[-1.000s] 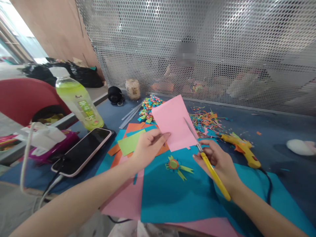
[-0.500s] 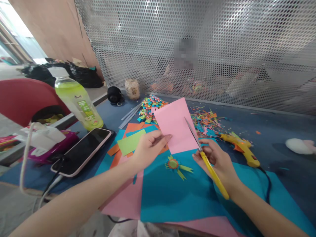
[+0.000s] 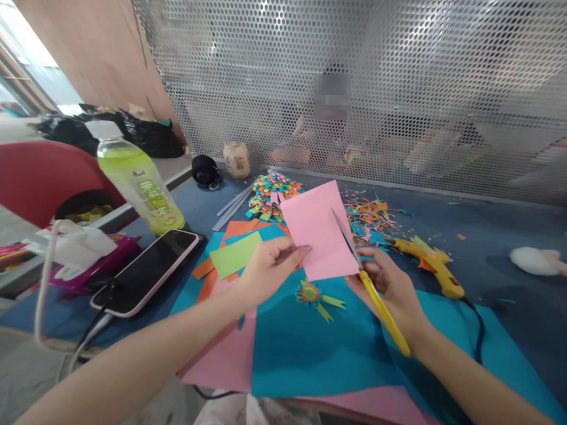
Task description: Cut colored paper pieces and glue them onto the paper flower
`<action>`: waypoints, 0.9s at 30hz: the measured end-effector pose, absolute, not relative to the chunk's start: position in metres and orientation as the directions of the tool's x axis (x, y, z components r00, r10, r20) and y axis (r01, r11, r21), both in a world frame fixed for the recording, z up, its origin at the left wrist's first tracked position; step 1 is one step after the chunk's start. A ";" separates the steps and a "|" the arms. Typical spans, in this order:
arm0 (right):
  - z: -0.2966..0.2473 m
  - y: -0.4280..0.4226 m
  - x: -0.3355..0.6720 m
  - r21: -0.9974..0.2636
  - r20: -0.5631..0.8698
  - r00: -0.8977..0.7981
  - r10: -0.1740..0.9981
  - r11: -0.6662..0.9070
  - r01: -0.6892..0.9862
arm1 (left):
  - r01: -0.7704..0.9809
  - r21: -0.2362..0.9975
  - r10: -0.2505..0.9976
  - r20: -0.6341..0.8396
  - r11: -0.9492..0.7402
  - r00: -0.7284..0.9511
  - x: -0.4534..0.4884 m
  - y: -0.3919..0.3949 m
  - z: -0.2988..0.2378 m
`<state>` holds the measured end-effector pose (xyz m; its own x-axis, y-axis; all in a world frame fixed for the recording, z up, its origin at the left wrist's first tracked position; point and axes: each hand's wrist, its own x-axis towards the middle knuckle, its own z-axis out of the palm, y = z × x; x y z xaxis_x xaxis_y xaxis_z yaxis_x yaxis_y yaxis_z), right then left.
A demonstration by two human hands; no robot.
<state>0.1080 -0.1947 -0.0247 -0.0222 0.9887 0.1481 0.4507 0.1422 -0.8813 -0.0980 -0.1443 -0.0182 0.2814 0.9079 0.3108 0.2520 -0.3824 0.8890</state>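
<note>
Pinched at its left edge by my left hand (image 3: 275,262), a sheet of pink paper (image 3: 316,227) is held up tilted above the table. My right hand (image 3: 387,286) grips yellow-handled scissors (image 3: 385,319), whose blades point up and left over the right part of the pink sheet. Whether the blades are apart cannot be made out. Below the sheet, a small paper rosette (image 3: 309,292) with an orange and green centre and green ribbon tails lies on blue paper (image 3: 323,354). A green paper piece (image 3: 237,254) rests on other coloured sheets beside my left hand.
Behind the sheet are a pile of folded paper pieces (image 3: 274,192) and paper scraps (image 3: 372,215). A yellow glue gun (image 3: 432,265) lies at right, near a white object (image 3: 534,261). Leftward are glue sticks (image 3: 234,205), a phone (image 3: 148,271) and a drink bottle (image 3: 139,183). Perforated metal (image 3: 266,88) stands behind.
The pink sheet has shifted slightly right and down and turned a little, bringing its lower right corner closer to my right hand. Both hands keep their hold.
</note>
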 end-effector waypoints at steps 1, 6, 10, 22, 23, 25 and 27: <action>-0.025 -0.195 0.108 -0.886 0.151 -0.026 0.988 0.147 0.440 | 0.253 0.890 0.908 0.306 -0.379 0.286 -0.098 -0.144 -0.019; -0.026 -0.196 0.108 -0.893 0.155 -0.022 0.988 0.150 0.424 | 0.254 0.890 0.908 0.304 -0.378 0.289 -0.098 -0.145 -0.018; -0.027 -0.196 0.107 -0.907 0.161 -0.008 0.987 0.151 0.392 | 0.248 0.894 0.907 0.296 -0.373 0.299 -0.098 -0.146 -0.016; -0.028 -0.196 0.109 -0.932 0.162 -0.013 0.987 0.158 0.328 | 0.237 0.905 0.897 0.258 -0.355 0.359 -0.097 -0.149 -0.025; -0.028 -0.196 0.109 -0.935 0.163 -0.010 0.986 0.158 0.318 | 0.235 0.907 0.898 0.255 -0.351 0.358 -0.097 -0.149 -0.025; -0.030 -0.197 0.109 -0.940 0.166 0.000 0.986 0.159 0.303 | 0.225 0.914 0.901 0.243 -0.336 0.359 -0.097 -0.149 -0.025; -0.031 -0.196 0.109 -0.940 0.158 0.003 0.987 0.150 0.305 | 0.217 0.922 0.903 0.230 -0.322 0.362 -0.096 -0.150 -0.024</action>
<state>0.1087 -0.1961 -0.0307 0.0029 0.9874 0.1584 0.3054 0.1499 -0.9404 -0.0961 -0.1498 -0.0235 0.3617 0.9034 0.2302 0.2174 -0.3218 0.9215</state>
